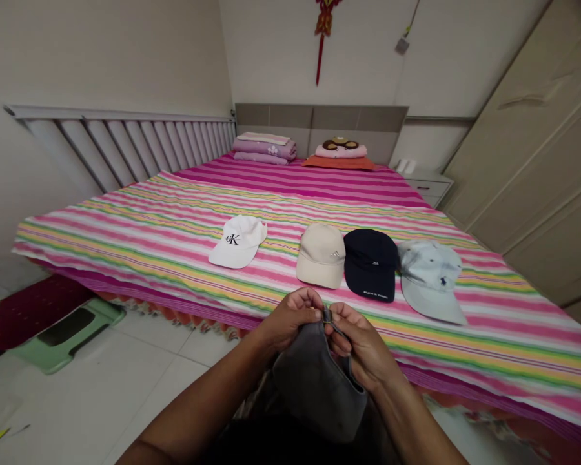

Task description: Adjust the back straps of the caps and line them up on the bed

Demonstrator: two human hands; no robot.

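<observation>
The gray cap is directly below the grip, with its strap end and metal buckle between the fingertips. Left hand: thumb and fingers closed, pinching the cap at the buckle's left. Right hand: thumb and fingers closed on the strap at the buckle's right. Whether the strap is fully threaded cannot be told.

Likely faults: uneven pull between the hands could draw the strap out of the buckle. Neither hand supports the crown, so its weight could twist the strap; a loosened pinch could drop the cap.

On the bed, just beyond the grip, lies the beige cap; beyond and right, the navy cap, then the pale blue cap. The white cap lies beyond and left, apart. A low forward reach could disturb the beige or navy cap, the nearest.
</observation>
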